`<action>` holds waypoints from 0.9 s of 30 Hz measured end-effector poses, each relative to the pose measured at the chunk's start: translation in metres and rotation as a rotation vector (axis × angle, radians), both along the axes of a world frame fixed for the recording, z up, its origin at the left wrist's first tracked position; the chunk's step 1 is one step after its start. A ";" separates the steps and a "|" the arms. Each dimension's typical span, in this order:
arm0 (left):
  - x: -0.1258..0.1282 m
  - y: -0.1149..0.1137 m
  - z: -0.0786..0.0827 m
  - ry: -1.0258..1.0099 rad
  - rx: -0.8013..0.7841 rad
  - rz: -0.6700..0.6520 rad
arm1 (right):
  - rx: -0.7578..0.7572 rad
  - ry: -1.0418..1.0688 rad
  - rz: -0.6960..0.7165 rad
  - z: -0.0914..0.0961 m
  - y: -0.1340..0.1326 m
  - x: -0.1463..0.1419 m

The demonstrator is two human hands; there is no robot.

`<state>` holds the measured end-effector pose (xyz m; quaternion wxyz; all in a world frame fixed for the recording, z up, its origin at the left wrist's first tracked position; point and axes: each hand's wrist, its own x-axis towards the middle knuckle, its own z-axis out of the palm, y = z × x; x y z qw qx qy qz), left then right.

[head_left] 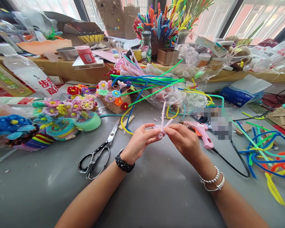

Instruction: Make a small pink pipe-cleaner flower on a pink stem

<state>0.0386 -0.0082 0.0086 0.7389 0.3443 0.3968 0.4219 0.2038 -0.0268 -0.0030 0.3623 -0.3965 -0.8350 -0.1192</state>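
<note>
Both my hands meet over the middle of the grey table [156,190]. My left hand [139,141] and my right hand [184,139] pinch a pale pink pipe cleaner [163,122] between their fingertips; it is curled into a small coil at the bottom, with its free ends sticking up. A black watch sits on my left wrist, silver bracelets on my right. Black-handled scissors [97,155] lie just left of my left hand. A pink glue gun [200,131] lies just right of my right hand.
Finished pipe-cleaner flowers [61,117] and a small wicker basket [114,101] stand at left. Loose coloured pipe cleaners [263,152] lie at right and in plastic bags [156,82] behind. A cluttered wooden shelf [90,71] runs along the back.
</note>
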 end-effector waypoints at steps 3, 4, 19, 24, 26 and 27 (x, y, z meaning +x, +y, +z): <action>0.001 -0.001 0.000 -0.011 -0.002 0.009 | 0.026 -0.041 -0.012 -0.004 -0.002 0.001; 0.002 -0.002 0.000 -0.016 0.000 0.014 | 0.026 -0.050 -0.009 -0.004 -0.002 0.002; 0.012 -0.016 0.000 0.287 0.549 0.304 | -0.164 0.414 -0.070 -0.010 -0.009 -0.027; 0.012 -0.024 -0.003 0.514 0.758 0.431 | -0.901 1.095 0.072 -0.002 -0.012 -0.037; 0.012 -0.026 -0.004 0.552 0.803 0.424 | -1.213 1.320 0.182 0.001 -0.010 -0.036; 0.012 -0.026 -0.004 0.556 0.812 0.415 | -1.363 1.398 0.238 0.002 -0.009 -0.035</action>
